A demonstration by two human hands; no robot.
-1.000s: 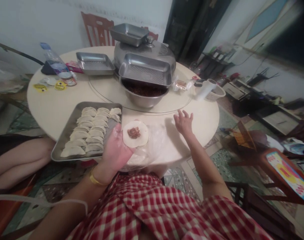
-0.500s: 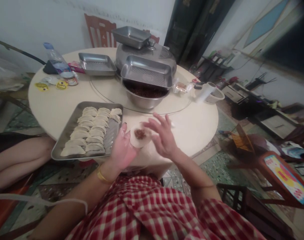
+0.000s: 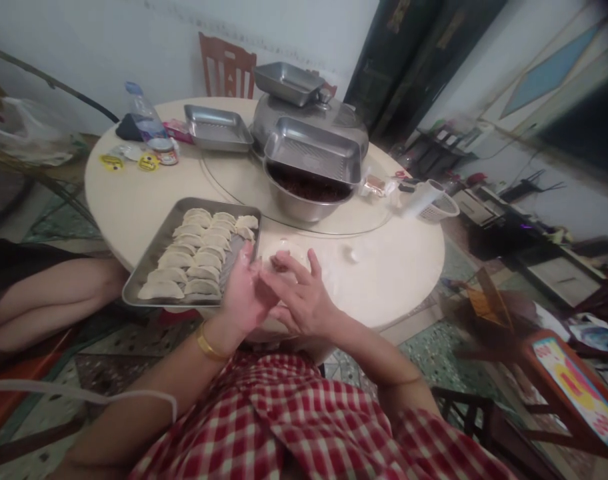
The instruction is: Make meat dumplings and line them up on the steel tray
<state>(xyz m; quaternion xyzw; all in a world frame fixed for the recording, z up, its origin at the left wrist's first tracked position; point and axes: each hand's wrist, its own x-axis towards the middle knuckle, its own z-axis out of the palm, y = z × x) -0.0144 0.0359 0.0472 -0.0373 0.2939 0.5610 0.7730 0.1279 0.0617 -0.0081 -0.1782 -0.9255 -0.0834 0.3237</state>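
Observation:
My left hand (image 3: 241, 293) cups a round dumpling wrapper (image 3: 287, 255) with a dab of dark meat filling in its middle. My right hand (image 3: 301, 297) lies over the wrapper's near side, fingers curled onto its edge. Both hands hover at the near edge of a round cream table (image 3: 134, 200). Just left of them stands a metal tray (image 3: 151, 267) with several folded dumplings (image 3: 199, 260) in rows. Behind the hands sits a steel bowl (image 3: 304, 203) of dark filling, with an empty metal tray (image 3: 314, 150) resting on its rim.
More metal trays (image 3: 217, 127) and a domed steel lid (image 3: 284, 113) stand at the back of the table. A plastic bottle (image 3: 147, 123), small lids and a white basket (image 3: 434, 207) lie around. Another person's bare legs (image 3: 49, 293) are at left. Red chairs stand behind the table.
My right hand came back from the table's right side to the wrapper and now presses on it. The wrapper has begun to fold. The view has shifted right.

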